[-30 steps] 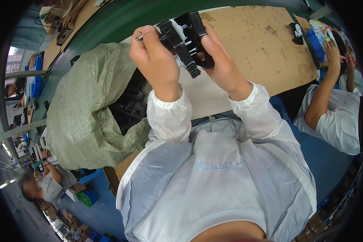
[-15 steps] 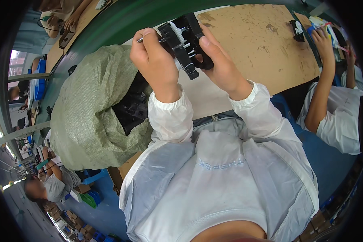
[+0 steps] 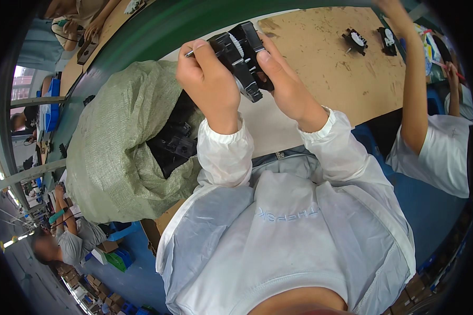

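Note:
Above the near edge of the bench, my left hand (image 3: 209, 84) is closed round a black plastic gear housing (image 3: 240, 67). A white toothed gear (image 3: 236, 45) sits inside it, and a thin metal shaft (image 3: 189, 53) sticks out by my left fingers. From the other side my right hand (image 3: 287, 84) grips a black plastic cover (image 3: 252, 38), thumb on its near face. The two black parts lie close together, with a narrow gap and white pins showing between them. My fingertips behind the parts are hidden.
A green woven sack (image 3: 121, 136) of black plastic parts (image 3: 176, 143) stands at my left. On the brown board (image 3: 320, 63) at the right lie two black gear units (image 3: 356, 41). A co-worker's arm (image 3: 412, 79) reaches over the far right. Behind the board runs a green surface (image 3: 194, 23).
The housing and cover have come closer together, and my left hand has shifted slightly right. A second gear unit now lies on the board, and the co-worker's arm has swung farther away.

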